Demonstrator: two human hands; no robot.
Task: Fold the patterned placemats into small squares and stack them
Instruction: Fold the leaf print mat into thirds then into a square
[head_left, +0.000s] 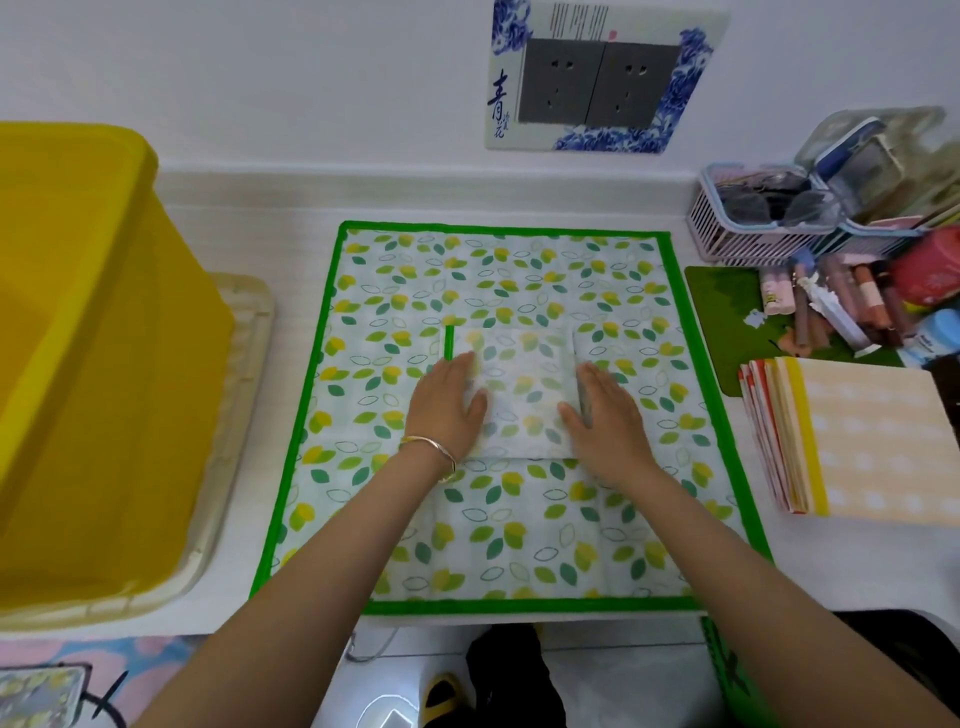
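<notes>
1. Green-trimmed leaf cloth lay under both my palms: a folded square (524, 395) sat near the middle of an open mat (519, 270) of the same print, spread flat on the white counter (291, 244).
2. My left hand (447, 405) rested on the square's left edge and my right hand (605, 415) on its right edge. The fingers (592, 376) of both were straight and flat, pressing down and gripping nothing.
3. I took the step in hand to be flattening the creases of a square already folded small. A strip of green trim showed at its upper-left corner.
4. As I judged it, the next move was to lift the square across to the stack (872, 441) of folded pieces on my right, well apart from it. That would call for pinching all the layers together so the folds did not spring open. The open mat underneath looked not yet folded.
5. The counter was smooth and white and ran up against a white wall with a double socket (597, 83) in a blue-flowered frame.
6. A yellow bin (93, 338) stood at my left on a pale lid (244, 364).
7. At the right rear were a slatted basket (727, 228) and a heap of tubes (841, 306), near the mat's right edge.
</notes>
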